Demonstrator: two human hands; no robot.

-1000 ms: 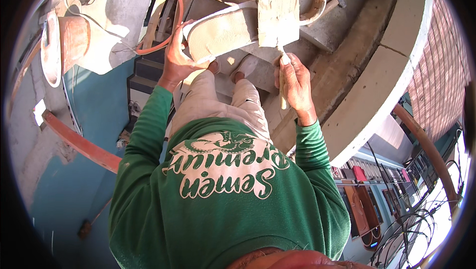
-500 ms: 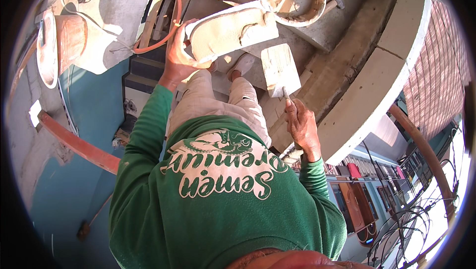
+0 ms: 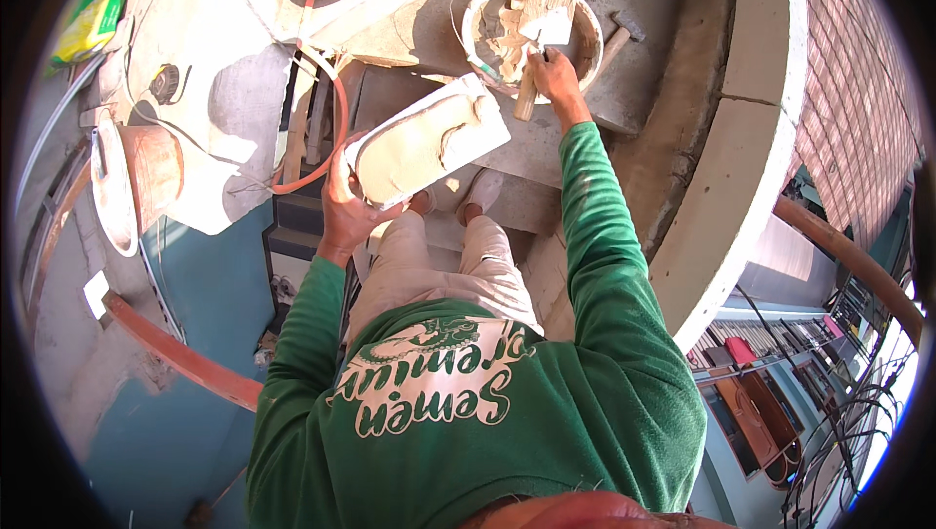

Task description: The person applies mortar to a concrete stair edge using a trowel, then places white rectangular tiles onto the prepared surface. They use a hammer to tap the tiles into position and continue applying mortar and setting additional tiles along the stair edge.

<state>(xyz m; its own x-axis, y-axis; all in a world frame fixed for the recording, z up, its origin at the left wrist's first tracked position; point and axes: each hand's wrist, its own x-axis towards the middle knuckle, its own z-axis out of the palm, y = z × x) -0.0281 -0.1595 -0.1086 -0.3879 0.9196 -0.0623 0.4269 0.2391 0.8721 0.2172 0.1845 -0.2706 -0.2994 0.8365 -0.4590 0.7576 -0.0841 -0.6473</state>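
Note:
My left hand is closed around one end of a pale building block, which is tilted over my legs. A layer of wet mortar covers its upper face. My right arm is stretched forward, and the right hand grips a trowel at the mouth of a round bucket. Grey-beige mortar lies in the bucket under and beside the blade. A wooden handle sticks out over the bucket's near rim, beside my right hand.
A hammer lies right of the bucket. A curved wall of pale blocks runs along the right. An orange hose loops near my left hand, with steps below it. At the far left sits a green-yellow bag.
My right hand has moved forward with the trowel, from beside my leg to the bucket. The mortar-covered block has come slightly nearer in my left hand. The view has shifted too.

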